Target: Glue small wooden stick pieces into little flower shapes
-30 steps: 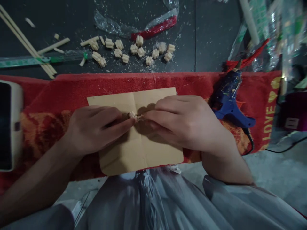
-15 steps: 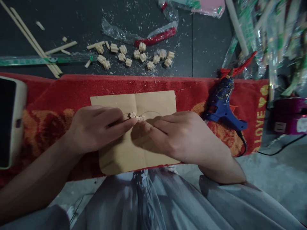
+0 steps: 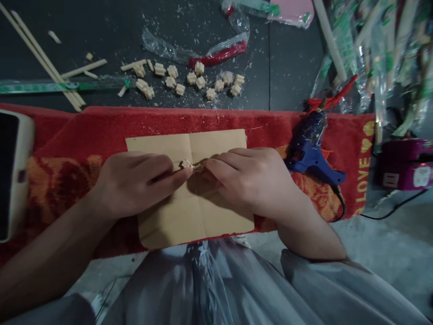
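Observation:
Over a creased tan cardboard sheet (image 3: 179,214), my left hand (image 3: 137,183) pinches a small cream flower-shaped piece (image 3: 186,164) between thumb and fingers. My right hand (image 3: 248,180) closes its fingertips on a second small cream piece (image 3: 197,168), which touches or nearly touches the first. The right fingers cover most of this second piece. A dark thin line, like wire or thread, shows faintly beside the pieces. The cardboard rests on a red patterned towel (image 3: 162,119).
Several loose cream flower-shaped pieces (image 3: 200,82) and crumbs lie on the dark table. Thin sticks (image 3: 43,58) and clear-red plastic wrapping (image 3: 219,54) are there too. A blue glue gun (image 3: 309,151) lies at right, near a purple box (image 3: 406,164). A phone (image 3: 20,176) sits at left.
My right fingers drew back from the second piece, baring it and a thin curved wire or thread, then came back and closed over it. The left hand keeps its pinch.

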Motion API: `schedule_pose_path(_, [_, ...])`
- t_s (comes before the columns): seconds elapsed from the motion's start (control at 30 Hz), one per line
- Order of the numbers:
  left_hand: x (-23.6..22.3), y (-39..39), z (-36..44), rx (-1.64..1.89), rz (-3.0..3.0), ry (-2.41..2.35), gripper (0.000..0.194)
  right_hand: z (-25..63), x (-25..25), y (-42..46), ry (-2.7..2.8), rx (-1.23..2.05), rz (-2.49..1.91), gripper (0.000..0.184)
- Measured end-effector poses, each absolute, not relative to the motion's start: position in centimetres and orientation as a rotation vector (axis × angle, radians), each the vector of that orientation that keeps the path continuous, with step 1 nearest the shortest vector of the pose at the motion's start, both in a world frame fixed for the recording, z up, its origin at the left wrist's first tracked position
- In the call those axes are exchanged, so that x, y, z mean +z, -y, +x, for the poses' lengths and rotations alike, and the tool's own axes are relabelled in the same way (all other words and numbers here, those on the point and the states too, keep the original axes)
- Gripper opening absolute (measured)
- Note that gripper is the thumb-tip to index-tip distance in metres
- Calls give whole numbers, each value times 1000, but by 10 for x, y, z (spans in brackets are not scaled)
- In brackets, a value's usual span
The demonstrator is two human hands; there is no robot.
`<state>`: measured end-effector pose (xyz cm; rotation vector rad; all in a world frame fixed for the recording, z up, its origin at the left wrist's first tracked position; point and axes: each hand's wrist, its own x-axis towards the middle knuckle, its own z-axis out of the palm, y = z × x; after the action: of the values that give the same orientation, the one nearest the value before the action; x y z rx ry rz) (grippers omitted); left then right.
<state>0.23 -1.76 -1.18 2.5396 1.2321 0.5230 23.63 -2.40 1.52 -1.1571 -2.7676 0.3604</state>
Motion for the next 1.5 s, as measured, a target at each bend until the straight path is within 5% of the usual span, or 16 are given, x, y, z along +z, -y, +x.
schedule_pose_path(0.13, [-9,15,3,641,2694,-1050,35,235,13,23,2749,383,-1149,21])
schedule_pose_path(1.5, [-8,14,4,655,2805,-1005,31,234,9,21,2732,377,-1141,27])
